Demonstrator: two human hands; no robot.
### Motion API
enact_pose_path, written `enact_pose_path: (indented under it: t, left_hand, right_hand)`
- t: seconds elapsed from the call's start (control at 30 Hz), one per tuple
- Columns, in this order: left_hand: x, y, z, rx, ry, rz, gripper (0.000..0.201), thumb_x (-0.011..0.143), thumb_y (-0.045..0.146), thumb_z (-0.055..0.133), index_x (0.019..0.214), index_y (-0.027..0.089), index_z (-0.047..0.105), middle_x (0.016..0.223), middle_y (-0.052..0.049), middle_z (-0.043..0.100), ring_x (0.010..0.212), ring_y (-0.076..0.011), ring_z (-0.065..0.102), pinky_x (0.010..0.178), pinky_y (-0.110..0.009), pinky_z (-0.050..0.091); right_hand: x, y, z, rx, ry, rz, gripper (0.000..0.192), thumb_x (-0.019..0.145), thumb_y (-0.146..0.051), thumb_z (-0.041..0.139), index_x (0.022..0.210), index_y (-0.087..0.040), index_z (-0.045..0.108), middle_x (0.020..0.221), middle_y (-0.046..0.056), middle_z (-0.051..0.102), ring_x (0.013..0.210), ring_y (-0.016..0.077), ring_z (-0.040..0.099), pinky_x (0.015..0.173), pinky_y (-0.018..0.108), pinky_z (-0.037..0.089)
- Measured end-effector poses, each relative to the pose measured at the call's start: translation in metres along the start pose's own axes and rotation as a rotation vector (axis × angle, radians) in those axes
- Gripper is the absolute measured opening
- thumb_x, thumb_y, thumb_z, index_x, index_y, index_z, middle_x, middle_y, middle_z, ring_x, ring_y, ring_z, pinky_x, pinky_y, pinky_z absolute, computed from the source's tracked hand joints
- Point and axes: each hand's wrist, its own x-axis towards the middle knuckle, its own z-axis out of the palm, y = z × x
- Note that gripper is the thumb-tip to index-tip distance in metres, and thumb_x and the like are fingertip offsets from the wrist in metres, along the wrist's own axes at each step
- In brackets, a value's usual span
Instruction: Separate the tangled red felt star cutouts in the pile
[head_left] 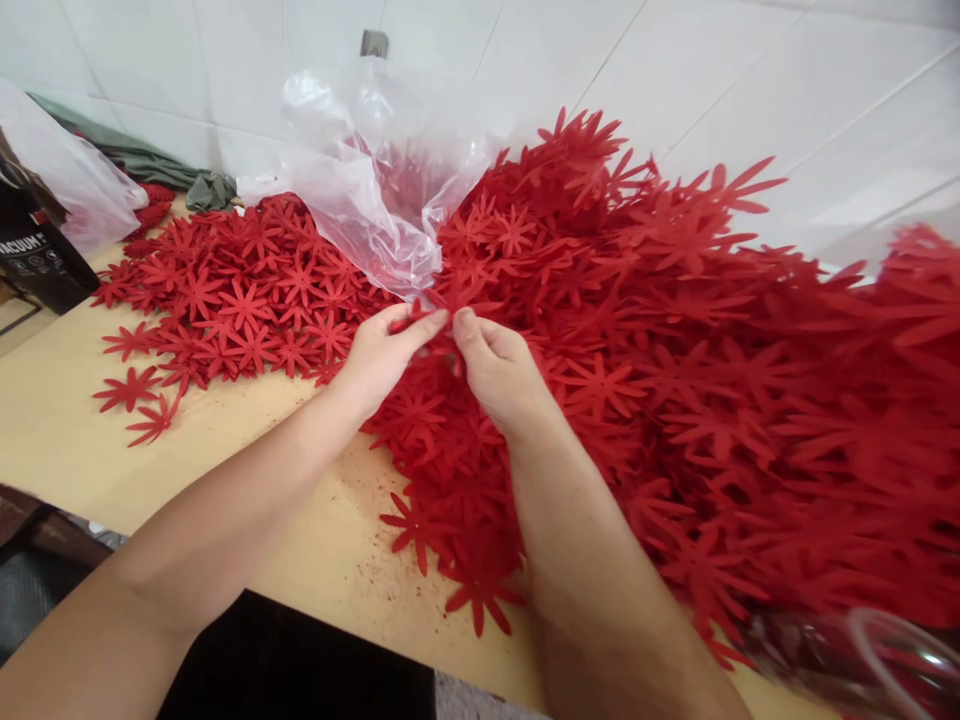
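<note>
Lying nearest the camera: wooden table (pixel 67 440), pale top, red dust specks on it, front edge at the bottom of view.
Item: left hand (pixel 379 355), on the near-left side of the flower heap, fingers closed, thumb and fingertips pinching a red flower (pixel 442 318).
Item: right hand (pixel 499 370), touching the left one, fingers curled shut, pinching the same red flower from the other side; the flower sits at the near edge of the flower heap.
Item: flower heap (pixel 675 380), red cut-out flowers with narrow petals, piled high to the right, spread flat to the left.
Item: clear plastic bag (pixel 367 180), crumpled, lying on the heap just beyond the hands.
Item: black box (pixel 34 265), far left of the heap, white lettering "ACUUM" readable, first letter cut off.
Item: white tiled wall (pixel 750 70), behind the heap.
</note>
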Motion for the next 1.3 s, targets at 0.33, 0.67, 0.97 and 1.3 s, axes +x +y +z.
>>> enact_pose_path:
  t: [0.33, 0.67, 0.97, 1.3]
  left_hand:
    - [0.005, 0.001, -0.007, 0.065, 0.071, -0.032, 0.011, 0.073, 0.024, 0.063, 0.071, 0.015, 0.056, 0.064, 0.004, 0.058, 0.054, -0.003, 0.045, 0.055, -0.018, 0.034]
    - [-0.002, -0.004, 0.0, 0.184, -0.108, 0.009, 0.014, 0.07, 0.026, 0.065, 0.072, 0.014, 0.058, 0.063, 0.005, 0.055, 0.056, -0.0032, 0.045, 0.062, -0.02, 0.036]
    - [0.0, -0.003, -0.003, 0.152, -0.137, 0.004, 0.021, 0.072, 0.035, 0.065, 0.07, 0.015, 0.057, 0.064, 0.005, 0.055, 0.056, -0.0033, 0.045, 0.062, -0.02, 0.036]
    - [0.005, -0.007, -0.005, -0.02, 0.033, 0.022, 0.012, 0.068, 0.022, 0.065, 0.072, 0.015, 0.057, 0.06, 0.006, 0.057, 0.052, -0.0031, 0.048, 0.058, -0.02, 0.037]
  right_hand:
    - [0.006, 0.007, -0.04, -0.567, 0.491, -0.1, 0.038, 0.069, -0.055, 0.06, 0.08, -0.019, 0.06, 0.083, 0.007, 0.058, 0.094, 0.0236, 0.053, 0.092, 0.048, 0.038]
    - [0.002, -0.011, -0.013, 0.057, 0.193, 0.06, 0.03, 0.066, -0.043, 0.068, 0.055, -0.02, 0.053, 0.049, -0.004, 0.05, 0.045, 0.0087, 0.043, 0.047, 0.026, 0.037]
    - [0.007, 0.01, -0.02, -0.002, 0.265, 0.067, 0.048, 0.072, -0.062, 0.053, 0.049, -0.021, 0.046, 0.041, -0.004, 0.039, 0.04, 0.0079, 0.031, 0.044, 0.026, 0.026]
    - [-0.002, -0.007, -0.01, 0.066, -0.025, 0.078, 0.051, 0.059, -0.069, 0.06, 0.062, -0.018, 0.055, 0.049, -0.005, 0.047, 0.047, 0.0066, 0.04, 0.049, 0.023, 0.033]
